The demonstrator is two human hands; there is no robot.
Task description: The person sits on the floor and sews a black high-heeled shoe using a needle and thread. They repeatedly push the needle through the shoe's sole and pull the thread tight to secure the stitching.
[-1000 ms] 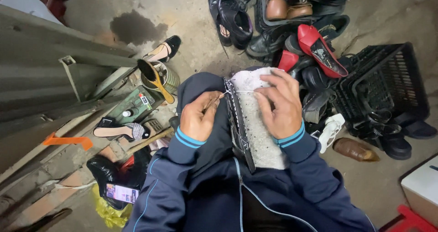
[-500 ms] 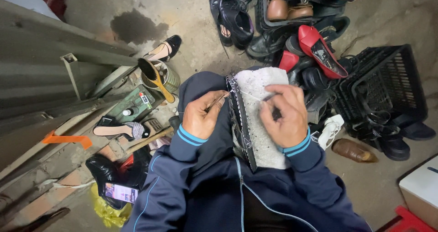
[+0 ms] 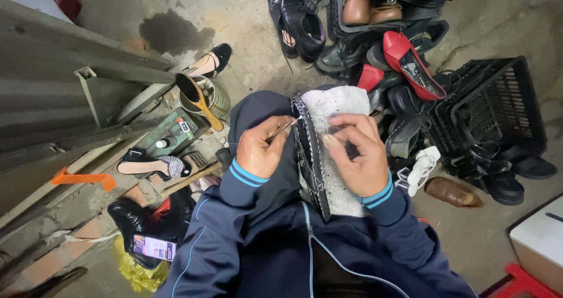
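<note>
A shoe with a black patterned sole edge and pale fuzzy lining (image 3: 335, 106) rests on my lap, between my knees. My left hand (image 3: 262, 147) grips a thin metal awl (image 3: 285, 125) whose tip touches the sole's edge near the toe. My right hand (image 3: 358, 156) lies on the fuzzy lining, fingers pinched together as if on a thread, which is too thin to make out. Both arms wear dark blue sleeves with light blue cuffs.
A pile of shoes (image 3: 375, 22) with a red pump (image 3: 410, 63) lies ahead, a black plastic crate (image 3: 492, 110) to the right. On the left are a tin with a brush (image 3: 199, 96), a sandal (image 3: 149, 166), a hammer handle (image 3: 187, 181) and a phone (image 3: 153, 248).
My right hand has slid from the shoe's upper part down toward me along the lining. My left hand has kept the awl at the sole's edge.
</note>
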